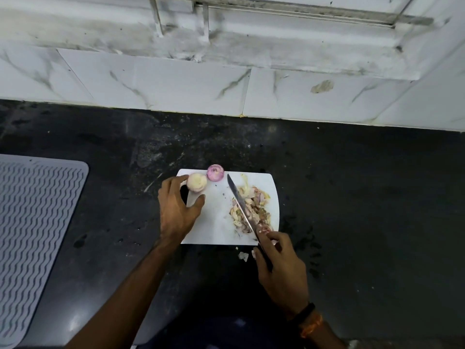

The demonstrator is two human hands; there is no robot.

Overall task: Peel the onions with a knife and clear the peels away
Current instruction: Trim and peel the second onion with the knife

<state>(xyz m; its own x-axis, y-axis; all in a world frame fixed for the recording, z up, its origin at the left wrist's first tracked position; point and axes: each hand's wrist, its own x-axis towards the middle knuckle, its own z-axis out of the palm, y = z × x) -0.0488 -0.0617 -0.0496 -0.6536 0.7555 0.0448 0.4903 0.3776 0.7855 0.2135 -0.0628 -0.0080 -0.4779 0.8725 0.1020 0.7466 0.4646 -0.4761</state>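
2 peeled onions sit at the far left corner of the white cutting board (216,222) — a pale onion (197,182) that the left hand (177,210) touches with spread fingers, its fingertips hidden behind it, and a purple onion (215,173) right on the far edge. The right hand (279,268) grips the knife (241,205) by its mostly covered handle, blade lying across the heap of peels (251,207) on the board's right side. A few scraps (243,256) lie off the near edge on the dark counter (352,197) — a grey ribbed mat (32,222), cut off at the left, lies well apart.
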